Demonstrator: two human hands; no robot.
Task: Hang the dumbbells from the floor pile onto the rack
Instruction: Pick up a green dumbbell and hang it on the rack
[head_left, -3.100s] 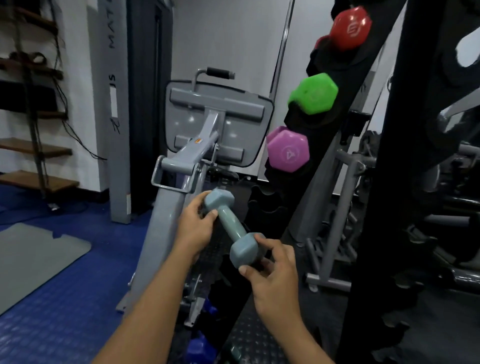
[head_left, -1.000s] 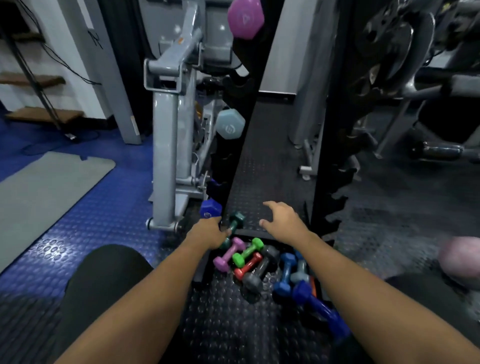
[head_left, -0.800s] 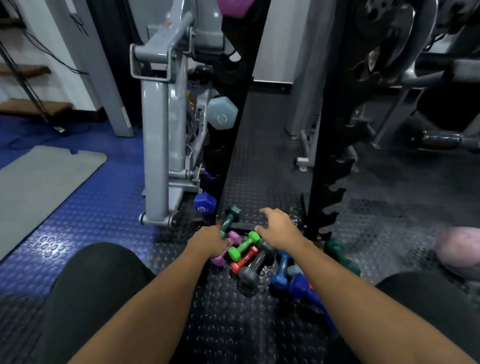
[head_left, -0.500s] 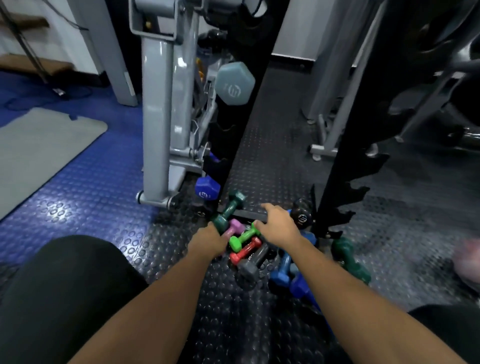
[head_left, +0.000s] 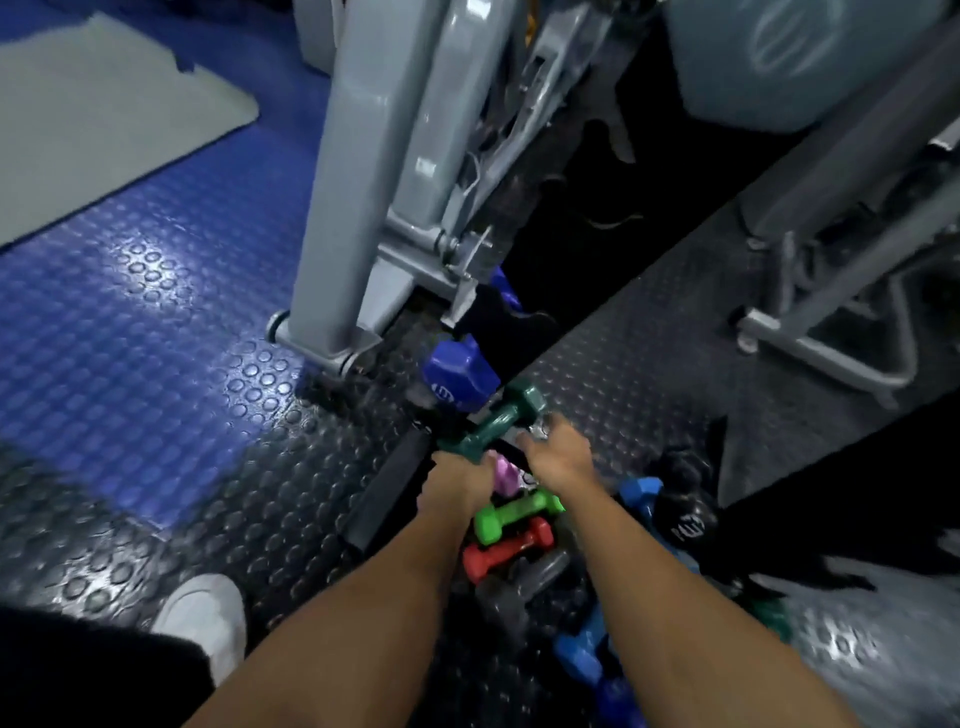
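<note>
1. Left hand (head_left: 457, 486) grips the near end of a dark green hexagonal dumbbell (head_left: 501, 418) above the floor pile
2. Right hand (head_left: 558, 454) reaches beside it, fingers loosely spread, holding nothing
3. Pile holds bright green dumbbell (head_left: 511, 514), red dumbbell (head_left: 506, 551)

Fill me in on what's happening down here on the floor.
A person is crouched over a pile of small dumbbells on the black studded floor. Their left hand grips the near end of a dark green dumbbell, while the right hand reaches in beside its far end, fingers loose. Bright green, red and blue ones still lie in the pile.
</note>
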